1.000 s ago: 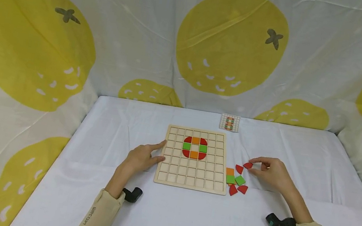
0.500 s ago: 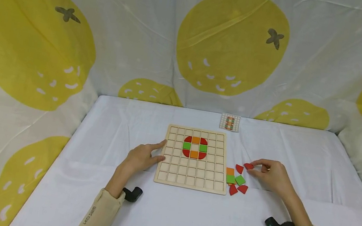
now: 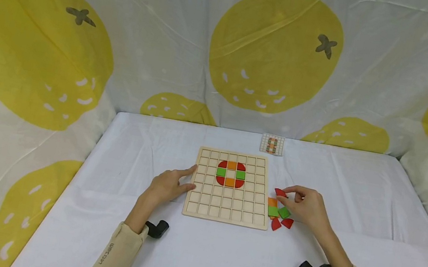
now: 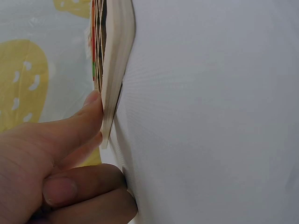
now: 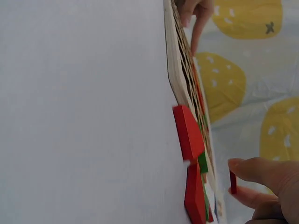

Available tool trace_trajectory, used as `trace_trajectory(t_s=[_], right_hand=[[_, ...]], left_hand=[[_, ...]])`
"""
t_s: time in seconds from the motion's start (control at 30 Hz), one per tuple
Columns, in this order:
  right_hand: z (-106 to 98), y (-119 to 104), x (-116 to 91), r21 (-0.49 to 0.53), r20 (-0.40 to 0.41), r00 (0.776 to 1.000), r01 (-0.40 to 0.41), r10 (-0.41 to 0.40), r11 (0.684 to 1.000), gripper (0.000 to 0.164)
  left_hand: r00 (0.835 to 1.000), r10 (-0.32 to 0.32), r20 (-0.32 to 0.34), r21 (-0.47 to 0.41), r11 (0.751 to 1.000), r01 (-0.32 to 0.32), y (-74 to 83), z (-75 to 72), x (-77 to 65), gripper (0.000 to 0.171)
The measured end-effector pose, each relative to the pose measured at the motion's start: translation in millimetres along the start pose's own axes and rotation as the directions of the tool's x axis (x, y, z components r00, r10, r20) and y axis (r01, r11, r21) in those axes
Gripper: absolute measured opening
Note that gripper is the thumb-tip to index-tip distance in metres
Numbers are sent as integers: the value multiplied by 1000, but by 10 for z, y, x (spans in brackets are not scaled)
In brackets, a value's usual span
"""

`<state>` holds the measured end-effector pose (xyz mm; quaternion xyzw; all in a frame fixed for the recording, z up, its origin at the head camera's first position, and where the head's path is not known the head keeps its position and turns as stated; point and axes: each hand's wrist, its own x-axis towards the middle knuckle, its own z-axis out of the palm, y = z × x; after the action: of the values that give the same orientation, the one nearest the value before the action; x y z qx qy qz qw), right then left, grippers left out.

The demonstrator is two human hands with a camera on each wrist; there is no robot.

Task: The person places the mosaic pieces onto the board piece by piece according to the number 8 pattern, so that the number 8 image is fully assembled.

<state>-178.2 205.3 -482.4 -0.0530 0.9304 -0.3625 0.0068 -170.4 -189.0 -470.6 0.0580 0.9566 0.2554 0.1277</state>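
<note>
A square wooden grid board (image 3: 206, 207) lies on the table. Red, orange and green tiles form a ring (image 3: 232, 165) in its upper middle cells. My left hand (image 3: 164, 186) touches the board's left edge with thumb and forefinger spread apart; in the left wrist view its other fingers are curled below. My right hand (image 3: 307, 208) pinches a red quarter-circle tile (image 5: 233, 182) between thumb and forefinger, raised near the board's right edge. Under and beside it lie loose tiles: a green square (image 3: 284, 212), an orange square (image 3: 272, 202) and red quarter-circles (image 3: 287, 223). The right fingers partly hide this pile.
A small pattern card (image 3: 272, 144) lies behind the board, near the table's far edge. White cloth covers the table (image 3: 218, 262). A hanging cloth printed with lemons (image 3: 274, 51) closes off the back and sides.
My right hand has picked the red quarter-circle tile off the table and moved left with it, toward the board. The left hand has stayed at the board's edge.
</note>
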Motion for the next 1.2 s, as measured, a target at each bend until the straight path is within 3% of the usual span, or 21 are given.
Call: trace_trajectory(t_s=[0.53,1.2], right_hand=[[479,-536,11,141,98,989,92,-106,986,23],[720,-622,64,48,55,988,142,-144,989,28]], left_hand=[[1000,0,-9,25,1000,0,-12,6,-2,66],[1000,2,-7,25,1000,-2,14,-8,-14,65]])
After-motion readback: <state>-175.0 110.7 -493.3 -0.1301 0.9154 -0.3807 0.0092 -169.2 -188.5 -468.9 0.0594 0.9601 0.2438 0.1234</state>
